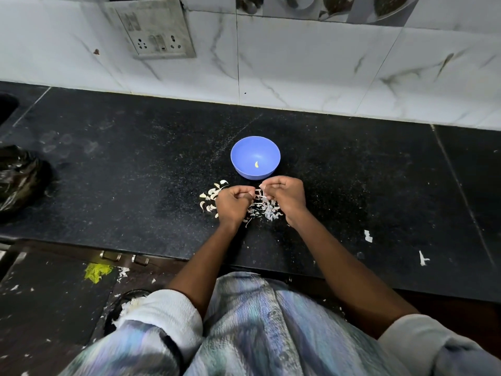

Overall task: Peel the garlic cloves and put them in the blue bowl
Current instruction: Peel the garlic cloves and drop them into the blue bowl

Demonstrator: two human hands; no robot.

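Observation:
A blue bowl (255, 147) stands on the black counter with one peeled garlic clove (256, 164) inside. Just in front of it my left hand (232, 203) and my right hand (284, 196) meet, both pinching one small garlic clove (259, 193) between their fingertips. Unpeeled cloves (211, 198) lie in a loose pile left of my left hand. Torn papery skins (267, 211) are scattered under and between my hands.
A black plastic bag (19, 177) sits at the counter's left edge. White scraps (368, 236) lie on the counter to the right. A tiled wall with a socket plate (154, 31) rises behind the bowl. Skins and a yellow scrap (96, 271) litter the floor.

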